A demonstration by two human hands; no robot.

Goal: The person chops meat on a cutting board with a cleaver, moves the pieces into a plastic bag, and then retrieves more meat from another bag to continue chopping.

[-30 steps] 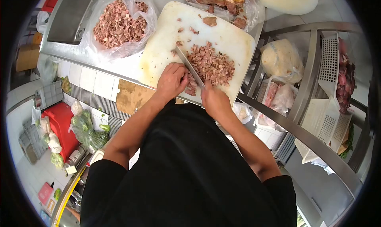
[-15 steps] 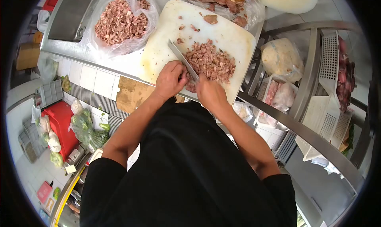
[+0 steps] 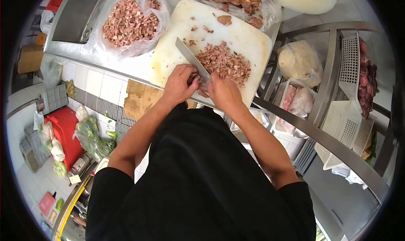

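My right hand [image 3: 222, 90] grips a cleaver by its handle, which the fingers hide. The broad steel blade of the cleaver [image 3: 188, 58] points up and left over the white cutting board [image 3: 168, 47]. Close against the blade's left side, my left hand [image 3: 181, 83] has its fingers curled on a piece of meat [image 3: 193, 78] near the board's front edge. A heap of diced meat [image 3: 225, 64] lies right of the blade. A few small scraps and a larger brown chunk [image 3: 224, 20] rest farther back on the board.
A clear plastic bag [image 3: 162, 19] full of diced meat stands left of the board, beside a steel sink [image 3: 76, 17]. Behind the board, another bag [image 3: 270, 15] holds larger brown meat pieces. A metal rack [image 3: 303, 123] with white baskets [image 3: 348, 127] runs along the right.
The cleaver's tip has swung slightly left and more of the blade's flat face shows. My left hand has shifted only a little, uncovering more of the meat under its fingers.
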